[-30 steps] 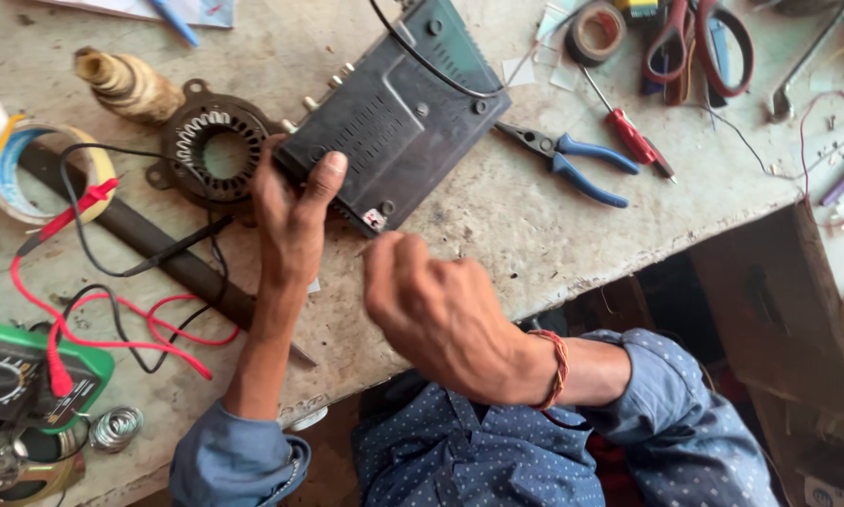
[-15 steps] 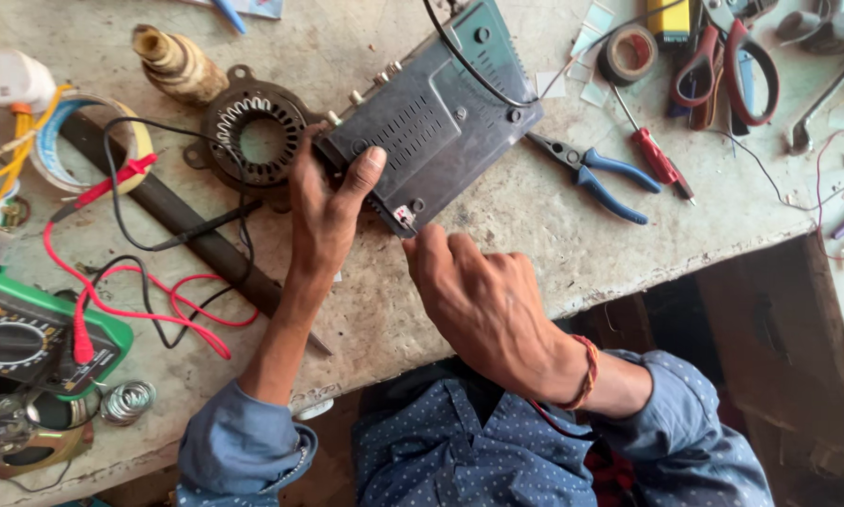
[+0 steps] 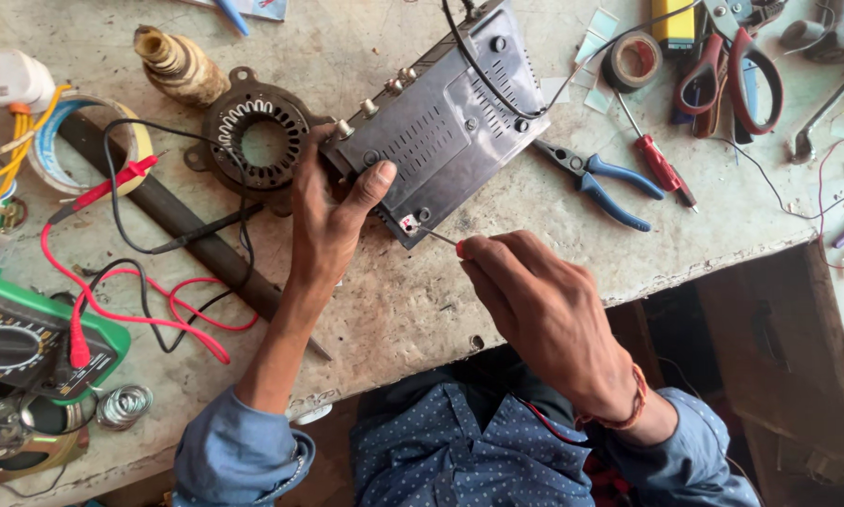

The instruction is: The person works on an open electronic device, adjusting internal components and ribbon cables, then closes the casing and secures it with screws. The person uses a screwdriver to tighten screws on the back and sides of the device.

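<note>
While both hands work at frame centre, the grey metal case [image 3: 445, 117] lies tilted on the worn bench top [image 3: 384, 310], upper middle of the frame, a black cable across its lid.

Left hand [image 3: 323, 221]: fingers spread and open, thumb pressed on the case's near edge, palm against its lower left corner; nothing is enclosed in it.

Right hand [image 3: 535, 305]: fingers pinched shut around a thin screwdriver [image 3: 436, 235], whose tip touches the case's lower corner; the handle is hidden in the fist.

Left of the case: a round motor stator [image 3: 258, 141], touching the case's corner. Right of it: blue-handled pliers [image 3: 596, 178], a red-handled screwdriver [image 3: 657, 164], a tape roll [image 3: 633, 61], red-handled scissors [image 3: 732, 70]. Lower left of the frame: a green multimeter [image 3: 28, 338] with red and black leads [image 3: 150, 282] looping over the bench.
</note>
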{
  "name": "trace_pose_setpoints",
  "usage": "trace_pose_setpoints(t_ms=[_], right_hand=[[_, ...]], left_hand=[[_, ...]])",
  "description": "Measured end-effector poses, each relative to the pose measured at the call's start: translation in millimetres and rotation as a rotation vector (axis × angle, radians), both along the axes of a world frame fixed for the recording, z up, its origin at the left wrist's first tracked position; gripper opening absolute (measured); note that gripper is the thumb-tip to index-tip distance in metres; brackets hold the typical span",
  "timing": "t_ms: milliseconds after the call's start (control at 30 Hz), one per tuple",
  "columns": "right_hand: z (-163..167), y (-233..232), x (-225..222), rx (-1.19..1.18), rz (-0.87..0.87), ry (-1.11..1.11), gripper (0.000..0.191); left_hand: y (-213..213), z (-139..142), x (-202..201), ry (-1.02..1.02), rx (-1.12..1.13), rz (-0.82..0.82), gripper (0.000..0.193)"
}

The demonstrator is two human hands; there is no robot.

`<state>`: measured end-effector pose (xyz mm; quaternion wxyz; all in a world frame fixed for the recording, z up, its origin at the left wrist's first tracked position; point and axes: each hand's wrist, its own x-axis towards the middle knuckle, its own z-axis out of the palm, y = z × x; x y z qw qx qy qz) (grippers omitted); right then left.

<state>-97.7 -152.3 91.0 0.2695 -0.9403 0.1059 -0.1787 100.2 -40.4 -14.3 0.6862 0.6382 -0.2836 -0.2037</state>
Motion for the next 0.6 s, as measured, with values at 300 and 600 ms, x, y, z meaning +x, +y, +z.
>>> trace_pose_setpoints(t_ms=[300,600], right_hand=[[-17,-4,-9,0.055,0.132,-0.006,0.042],[-27,-3,-13,-0.062,0.239,-0.15,0.055]], left_hand=[[2,-2,0,0.136,-0.103,-0.057,0.059],[8,4,-16,0.088,-0.05,-0.187,0.088]])
